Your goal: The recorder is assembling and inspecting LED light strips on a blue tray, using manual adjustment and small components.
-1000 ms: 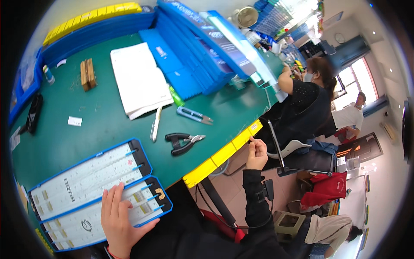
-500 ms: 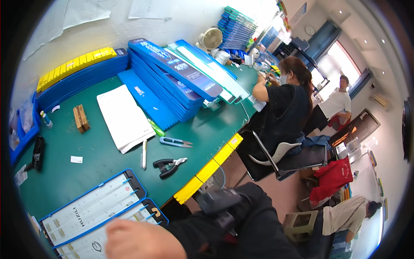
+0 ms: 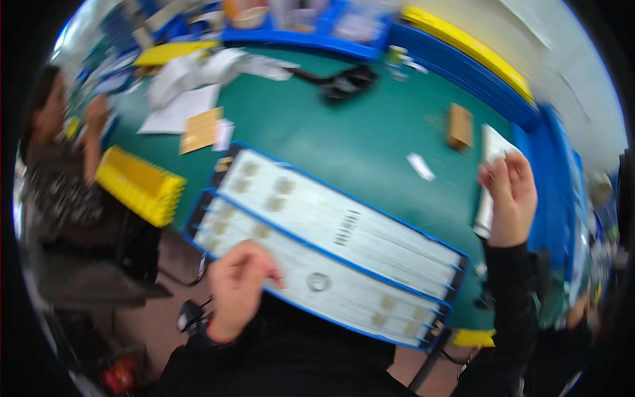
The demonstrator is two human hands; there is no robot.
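Observation:
A long flat case (image 3: 311, 225) lies unfolded along the table's near edge, with two white panels framed in blue and small tan pads on them. My left hand (image 3: 239, 286) hovers over the near panel's left part, thumb and fingers curled together; blur hides whatever may be between them. Raised beyond the case's right end, my right hand (image 3: 512, 202) pinches thumb and forefinger together, in front of a white paper pad (image 3: 486, 215). Anything held in that pinch is too small to make out.
A green table (image 3: 324, 132) bears a small wooden block (image 3: 460, 126), a white slip (image 3: 421, 167), a black object (image 3: 349, 84) and a tan card (image 3: 201, 130). Blue bins (image 3: 304, 38) line the back. At left, a person (image 3: 49, 165) sits beside a yellow ridged strip (image 3: 142, 188).
My view has swung left, bringing the whole case and the table's left side in. The cutters and snips have left view. Both hands now show, where one blurred hand showed over the case.

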